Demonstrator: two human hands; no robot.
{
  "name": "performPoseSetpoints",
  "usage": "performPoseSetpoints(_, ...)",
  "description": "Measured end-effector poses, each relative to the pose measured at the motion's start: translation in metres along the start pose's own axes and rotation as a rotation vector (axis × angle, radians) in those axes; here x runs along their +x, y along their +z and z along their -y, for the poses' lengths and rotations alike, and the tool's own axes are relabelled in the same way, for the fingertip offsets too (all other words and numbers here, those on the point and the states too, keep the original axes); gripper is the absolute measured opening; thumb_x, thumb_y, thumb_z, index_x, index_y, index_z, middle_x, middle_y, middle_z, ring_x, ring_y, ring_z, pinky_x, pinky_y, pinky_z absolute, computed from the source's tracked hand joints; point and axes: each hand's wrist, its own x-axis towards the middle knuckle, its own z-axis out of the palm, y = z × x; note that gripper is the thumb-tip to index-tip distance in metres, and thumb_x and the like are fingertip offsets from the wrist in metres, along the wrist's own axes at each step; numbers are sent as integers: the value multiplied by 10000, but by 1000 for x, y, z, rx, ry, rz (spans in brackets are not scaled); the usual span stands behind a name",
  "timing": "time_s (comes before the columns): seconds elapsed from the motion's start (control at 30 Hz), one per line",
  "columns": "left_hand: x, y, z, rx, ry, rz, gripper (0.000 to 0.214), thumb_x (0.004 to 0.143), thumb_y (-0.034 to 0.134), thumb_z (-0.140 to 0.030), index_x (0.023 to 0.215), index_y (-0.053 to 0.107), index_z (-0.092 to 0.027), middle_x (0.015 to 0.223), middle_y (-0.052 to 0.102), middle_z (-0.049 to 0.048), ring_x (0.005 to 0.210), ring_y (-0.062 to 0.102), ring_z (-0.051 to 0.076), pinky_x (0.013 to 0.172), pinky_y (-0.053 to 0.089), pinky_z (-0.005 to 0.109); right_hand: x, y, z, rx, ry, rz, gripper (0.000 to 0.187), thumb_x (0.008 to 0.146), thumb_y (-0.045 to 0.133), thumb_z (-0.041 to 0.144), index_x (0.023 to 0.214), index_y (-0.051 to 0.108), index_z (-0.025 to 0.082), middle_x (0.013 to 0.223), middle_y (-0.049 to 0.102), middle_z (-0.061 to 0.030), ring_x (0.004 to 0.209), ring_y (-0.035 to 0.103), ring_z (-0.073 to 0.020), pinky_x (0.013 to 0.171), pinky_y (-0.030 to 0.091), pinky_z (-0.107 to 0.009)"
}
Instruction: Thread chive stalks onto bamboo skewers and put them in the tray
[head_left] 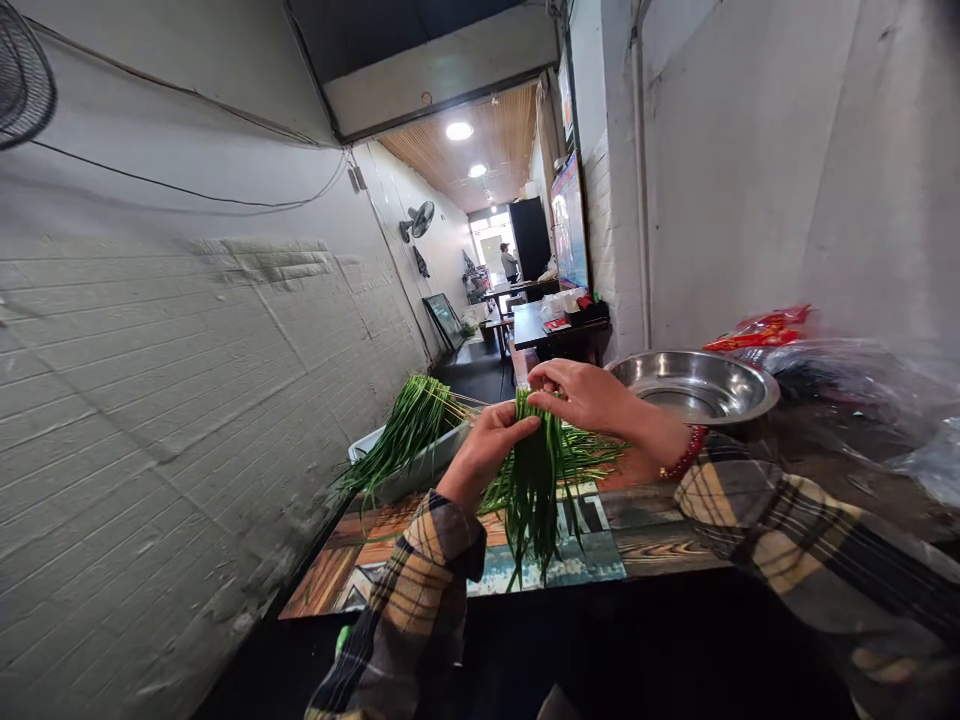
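Observation:
My left hand (491, 440) grips a bunch of long green chives (534, 490) near its upper end, and the leaves hang down over the table edge. My right hand (585, 395), with a red bead bracelet on the wrist, pinches the top of the same bunch from above. Both arms wear plaid sleeves. More loose chives (592, 450) lie flat on the patterned table (645, 545) under the right hand. A second heap of chives (401, 430) rests in a pale tray (420, 470) at the left.
A steel bowl (697, 385) stands behind my right wrist. Clear plastic bags (855, 390) and a red packet (757, 330) lie at the right. A white brick wall (187, 400) runs close on the left. Dark tables (547, 325) and a distant person (510, 262) fill the corridor.

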Motion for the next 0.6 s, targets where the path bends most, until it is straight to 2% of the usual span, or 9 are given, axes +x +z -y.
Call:
performPoseSetpoints(0.13, -3, 10, -3, 46, -6, 9, 312, 675, 791, -371, 832, 716, -112, 741, 677, 15, 703, 576, 120, 710, 426, 247, 2, 15, 8, -74, -29, 39, 283, 958, 452, 421, 942, 591, 174, 868, 651, -59, 786, 586, -180, 677, 380, -273)
performPoseSetpoints(0.3, -11, 13, -4, 54, -22, -9, 299, 681, 782, -369, 795, 688, -109, 735, 658, 3, 670, 541, 103, 673, 406, 237, 2, 26, 5, -128, -133, 48, 274, 993, 383, 314, 832, 552, 169, 787, 610, -61, 724, 558, -178, 671, 360, -282)
performPoseSetpoints(0.43, -15, 13, -4, 34, -9, 5, 320, 684, 779, -386, 810, 678, -110, 742, 652, 1, 669, 534, 100, 679, 404, 236, 1, 29, 6, -110, -195, 47, 301, 1000, 345, 302, 794, 530, 184, 755, 585, -49, 709, 541, -174, 666, 365, -279)
performPoseSetpoints(0.6, -20, 10, 0, 35, -13, 32, 345, 675, 778, -415, 813, 681, -114, 750, 658, 12, 676, 548, 114, 679, 415, 247, -2, 34, 6, -13, -207, 19, 309, 987, 353, 313, 753, 518, 199, 720, 563, -28, 674, 530, -160, 643, 368, -272)
